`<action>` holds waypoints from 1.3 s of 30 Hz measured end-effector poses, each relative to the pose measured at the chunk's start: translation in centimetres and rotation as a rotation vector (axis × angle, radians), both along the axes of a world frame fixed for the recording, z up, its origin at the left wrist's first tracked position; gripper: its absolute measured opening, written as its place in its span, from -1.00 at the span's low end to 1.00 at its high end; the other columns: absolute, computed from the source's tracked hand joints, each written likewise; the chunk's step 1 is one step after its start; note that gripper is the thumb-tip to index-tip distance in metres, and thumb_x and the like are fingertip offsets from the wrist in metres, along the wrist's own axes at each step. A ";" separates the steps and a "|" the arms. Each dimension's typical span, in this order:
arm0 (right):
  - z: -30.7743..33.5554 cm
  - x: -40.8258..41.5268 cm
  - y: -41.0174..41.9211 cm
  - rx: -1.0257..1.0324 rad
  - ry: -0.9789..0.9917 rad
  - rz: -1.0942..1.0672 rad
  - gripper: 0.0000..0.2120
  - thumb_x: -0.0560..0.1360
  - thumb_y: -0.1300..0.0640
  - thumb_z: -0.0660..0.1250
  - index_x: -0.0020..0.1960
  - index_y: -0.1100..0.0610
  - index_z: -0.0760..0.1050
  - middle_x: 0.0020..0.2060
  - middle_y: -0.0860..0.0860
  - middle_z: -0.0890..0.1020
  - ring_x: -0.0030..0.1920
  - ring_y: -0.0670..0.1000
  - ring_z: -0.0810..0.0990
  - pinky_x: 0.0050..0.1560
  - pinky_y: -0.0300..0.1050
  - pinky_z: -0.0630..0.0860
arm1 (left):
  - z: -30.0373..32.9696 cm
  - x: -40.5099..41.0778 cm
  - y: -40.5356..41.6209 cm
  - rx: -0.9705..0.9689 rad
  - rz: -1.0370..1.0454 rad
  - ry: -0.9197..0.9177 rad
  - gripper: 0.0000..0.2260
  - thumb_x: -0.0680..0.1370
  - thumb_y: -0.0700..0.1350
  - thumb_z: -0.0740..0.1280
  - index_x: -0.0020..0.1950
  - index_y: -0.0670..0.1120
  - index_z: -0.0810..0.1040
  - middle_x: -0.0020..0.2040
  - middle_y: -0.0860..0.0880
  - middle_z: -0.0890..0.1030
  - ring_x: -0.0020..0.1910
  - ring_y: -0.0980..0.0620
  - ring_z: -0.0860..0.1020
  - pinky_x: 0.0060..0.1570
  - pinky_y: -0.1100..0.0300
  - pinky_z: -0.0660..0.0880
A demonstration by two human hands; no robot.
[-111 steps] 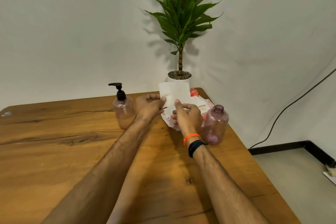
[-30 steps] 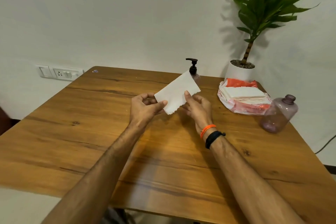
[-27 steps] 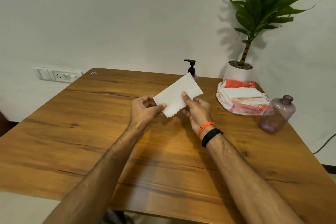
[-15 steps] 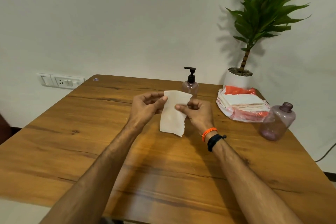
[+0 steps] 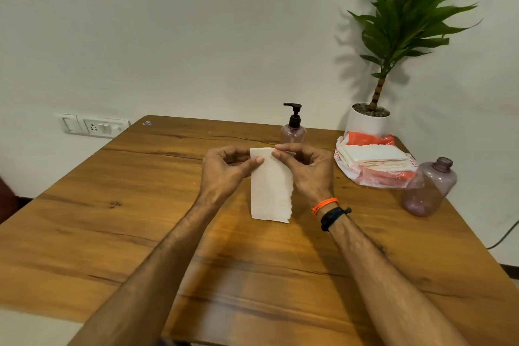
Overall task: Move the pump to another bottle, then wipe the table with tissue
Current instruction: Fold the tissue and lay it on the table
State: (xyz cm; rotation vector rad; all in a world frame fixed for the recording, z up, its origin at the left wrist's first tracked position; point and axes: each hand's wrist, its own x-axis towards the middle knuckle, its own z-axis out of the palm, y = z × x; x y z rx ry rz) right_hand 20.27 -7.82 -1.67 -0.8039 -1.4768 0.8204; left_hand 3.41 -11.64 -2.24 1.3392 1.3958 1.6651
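A white folded tissue (image 5: 270, 191) hangs upright above the middle of the wooden table (image 5: 140, 219). My left hand (image 5: 224, 170) pinches its top left corner and my right hand (image 5: 307, 170) pinches its top right corner. Behind my hands stands a pink bottle (image 5: 293, 134) with the black pump (image 5: 294, 115) on it. A second pink bottle (image 5: 429, 188) with no pump and an open neck stands at the table's right edge.
An open red and clear pack of tissues (image 5: 375, 161) lies at the back right, next to a potted plant (image 5: 370, 121) in a white pot. A wall socket plate (image 5: 92, 126) sits on the left wall. A black cable (image 5: 505, 236) runs down at the far right.
The tissue has swung from tilted and raised to hanging straight down between my hands. Both hands moved slightly closer together at its top edge. The view shifted a little downward.
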 end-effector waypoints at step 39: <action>1.2 0.8 -1.2 -0.512 -0.021 0.487 -0.72 0.34 -0.05 0.48 -0.04 0.09 0.69 -0.12 0.06 0.73 -0.25 -0.05 0.69 -0.36 -0.24 0.58 | 1.5 0.3 -0.3 0.120 -0.093 0.232 -0.78 0.48 -0.35 0.42 0.06 -0.12 0.61 -0.04 0.05 0.65 -0.05 0.13 0.61 -0.01 0.32 0.57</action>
